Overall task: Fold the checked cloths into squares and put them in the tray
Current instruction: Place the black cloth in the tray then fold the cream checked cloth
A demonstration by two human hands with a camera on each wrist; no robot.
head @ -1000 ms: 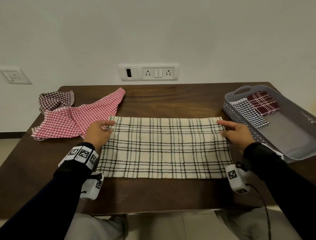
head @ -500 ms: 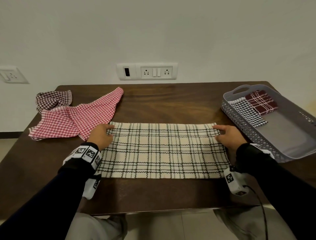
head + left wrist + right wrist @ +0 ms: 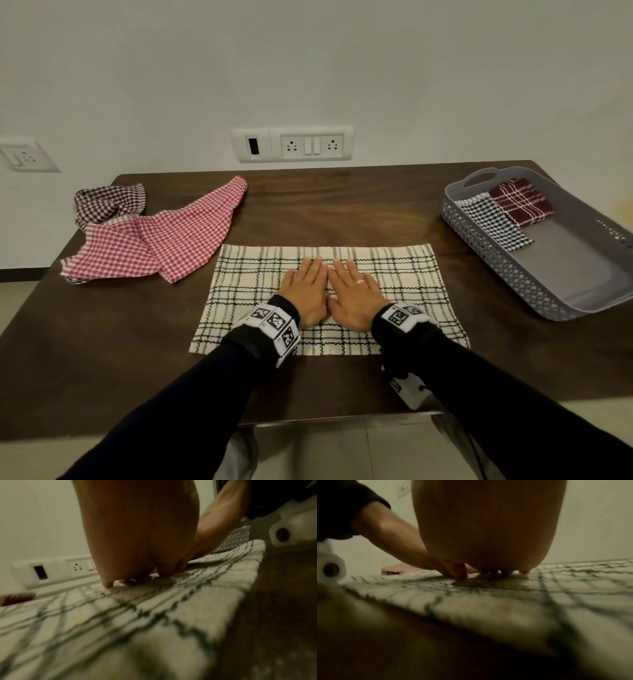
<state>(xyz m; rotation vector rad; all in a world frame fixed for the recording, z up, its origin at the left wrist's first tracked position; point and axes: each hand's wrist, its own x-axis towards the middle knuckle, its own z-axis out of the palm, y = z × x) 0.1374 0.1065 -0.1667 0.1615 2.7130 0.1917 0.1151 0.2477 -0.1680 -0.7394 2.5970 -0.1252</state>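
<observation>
A cream cloth with black checks (image 3: 404, 274) lies folded into a long strip in the middle of the table. My left hand (image 3: 306, 291) and right hand (image 3: 354, 294) lie flat side by side on its centre, fingers straight, palms pressing down. From the left wrist view the left hand (image 3: 137, 534) presses the cream cloth (image 3: 120, 622); from the right wrist view the right hand (image 3: 488, 527) rests on the same cloth (image 3: 505, 601). A red checked cloth (image 3: 164, 240) and a brown checked cloth (image 3: 106, 202) lie unfolded at the far left. The grey tray (image 3: 582, 274) stands at the right.
Inside the tray's far end lie a folded black-and-white checked cloth (image 3: 493, 222) and a folded maroon checked cloth (image 3: 520, 202). The dark wooden table (image 3: 342, 205) meets a wall with a socket panel (image 3: 293, 144). The table's front edge is near my forearms.
Both hands have left the far corners of the cream cloth and come together at its centre, now lying flat on it. The cloth itself stays in place.
</observation>
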